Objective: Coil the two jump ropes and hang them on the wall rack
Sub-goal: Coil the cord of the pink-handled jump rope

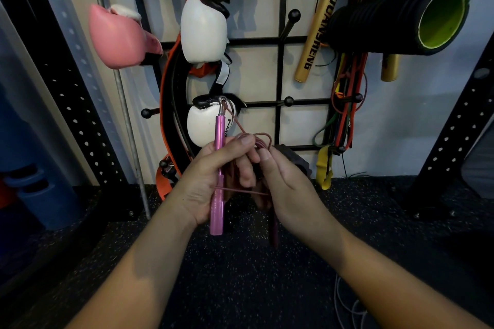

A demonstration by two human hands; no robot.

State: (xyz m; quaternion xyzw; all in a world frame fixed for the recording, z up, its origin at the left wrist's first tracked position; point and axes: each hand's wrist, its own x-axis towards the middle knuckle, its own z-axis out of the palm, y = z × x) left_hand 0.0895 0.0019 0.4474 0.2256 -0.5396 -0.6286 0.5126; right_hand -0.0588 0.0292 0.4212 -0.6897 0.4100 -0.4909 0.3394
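A jump rope with a pink metal handle [219, 131] and thin dark-red cord [263, 139] is held in front of the wall rack [280, 69]. My left hand [213, 179] grips the upright pink handle together with several cord loops. My right hand [286, 181] pinches the cord bundle beside it; one strand runs level between the two hands. A darker second handle [274, 232] hangs below my right hand. A thin pale cord [344, 304], perhaps the other rope, lies on the floor at the lower right.
The black grid rack carries ball-tipped pegs [289, 101], a pink boxing glove [117, 37], white gloves [203, 29], gold sticks [318, 24], a black foam roller [401, 19] and coloured resistance bands [344, 115]. Black perforated uprights [66, 93] stand at both sides. Speckled rubber floor [240, 275] below.
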